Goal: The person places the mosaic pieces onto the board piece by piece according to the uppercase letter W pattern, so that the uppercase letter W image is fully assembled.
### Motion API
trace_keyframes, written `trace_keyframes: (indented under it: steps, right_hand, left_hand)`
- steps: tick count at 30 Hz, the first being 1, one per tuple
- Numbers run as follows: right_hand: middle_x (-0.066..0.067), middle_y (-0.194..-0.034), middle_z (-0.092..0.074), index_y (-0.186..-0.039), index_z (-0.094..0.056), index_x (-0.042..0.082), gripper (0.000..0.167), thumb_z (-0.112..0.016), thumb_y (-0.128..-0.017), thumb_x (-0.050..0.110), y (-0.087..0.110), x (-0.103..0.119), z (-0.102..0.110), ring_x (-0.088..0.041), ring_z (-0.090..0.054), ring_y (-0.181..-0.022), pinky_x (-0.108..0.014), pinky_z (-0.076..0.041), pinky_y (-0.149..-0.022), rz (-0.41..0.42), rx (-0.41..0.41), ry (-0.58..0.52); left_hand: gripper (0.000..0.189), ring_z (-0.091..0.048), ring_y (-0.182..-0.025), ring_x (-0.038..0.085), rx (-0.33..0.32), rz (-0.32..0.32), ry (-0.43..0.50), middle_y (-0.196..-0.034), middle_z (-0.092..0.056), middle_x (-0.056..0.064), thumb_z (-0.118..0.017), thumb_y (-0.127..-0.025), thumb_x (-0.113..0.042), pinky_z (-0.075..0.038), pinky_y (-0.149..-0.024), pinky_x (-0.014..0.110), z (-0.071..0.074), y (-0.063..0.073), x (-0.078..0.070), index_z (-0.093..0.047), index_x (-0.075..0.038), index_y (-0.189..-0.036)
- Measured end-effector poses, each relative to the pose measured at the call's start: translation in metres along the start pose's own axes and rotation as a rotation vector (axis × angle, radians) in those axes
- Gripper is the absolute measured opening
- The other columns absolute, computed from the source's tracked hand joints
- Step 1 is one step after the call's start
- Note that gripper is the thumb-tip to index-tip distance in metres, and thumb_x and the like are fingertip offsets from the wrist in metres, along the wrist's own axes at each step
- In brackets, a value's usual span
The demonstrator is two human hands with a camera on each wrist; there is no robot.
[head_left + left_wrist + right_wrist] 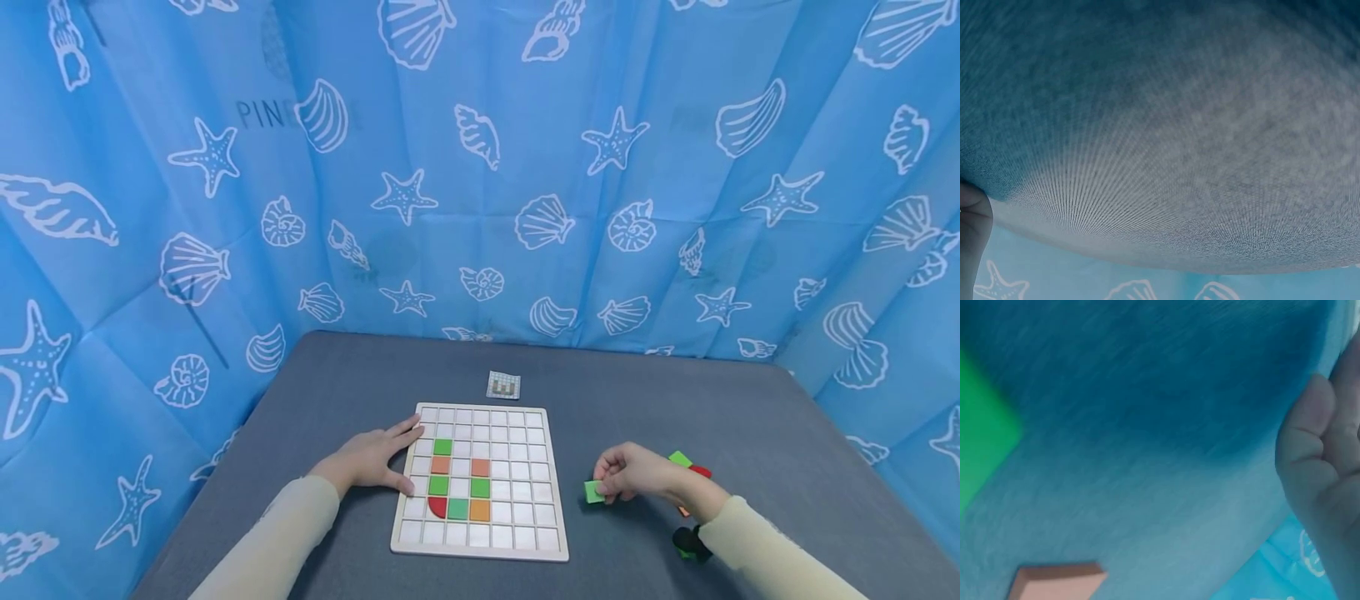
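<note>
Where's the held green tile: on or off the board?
Off: the right hand pinches the green tile; tabletop shows between it and the board.

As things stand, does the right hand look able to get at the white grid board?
Probably yes: the right hand, pinching a green tile, is to the right of the white grid board, with only grey table visible between them.

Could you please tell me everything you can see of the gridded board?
The gridded board is a pale, squarish panel with a raised rim and thin ridges dividing it into white cells; it looks like wood or plastic. It lies flat on the dark grey tabletop. Eight tiles in green, teal, orange, salmon and red fill cells in its left and middle part; the others are bare. The left hand rests at its left edge.
</note>
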State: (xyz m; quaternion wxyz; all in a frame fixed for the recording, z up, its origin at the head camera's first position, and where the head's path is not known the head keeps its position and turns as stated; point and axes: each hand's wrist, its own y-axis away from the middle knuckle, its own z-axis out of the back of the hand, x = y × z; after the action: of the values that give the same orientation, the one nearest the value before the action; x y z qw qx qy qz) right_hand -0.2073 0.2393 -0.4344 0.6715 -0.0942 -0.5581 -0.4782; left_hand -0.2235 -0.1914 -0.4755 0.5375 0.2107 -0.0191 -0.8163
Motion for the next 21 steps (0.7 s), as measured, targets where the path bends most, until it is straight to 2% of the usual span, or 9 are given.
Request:
trace_keyframes:
  steps: [7,21]
  right_hand:
    - [-0.003,-0.082,-0.068,-0.108,-0.067,-0.007,0.022,-0.065,-0.093,0.009,0.0,0.01,-0.011,-0.016,-0.064,-0.075,-0.036,-0.053,-0.073,-0.051,-0.139,-0.101]
    - [-0.006,-0.081,-0.07,-0.107,-0.068,-0.008,0.019,-0.064,-0.093,0.005,-0.009,0.031,-0.037,-0.014,-0.067,-0.072,-0.036,-0.055,-0.072,-0.096,-0.281,-0.18]
  left_hand:
    - [0.101,-0.038,-0.136,0.037,-0.004,-0.002,0.002,-0.161,-0.021,-0.002,-0.073,-0.073,-0.064,-0.036,-0.102,0.054,0.001,0.001,-0.001,-0.031,-0.02,-0.154]
    - [0.101,-0.038,-0.136,0.037,0.005,0.009,-0.006,-0.161,-0.021,-0.004,-0.072,-0.073,-0.065,-0.035,-0.102,0.054,0.0,-0.001,0.0,-0.031,-0.022,-0.154]
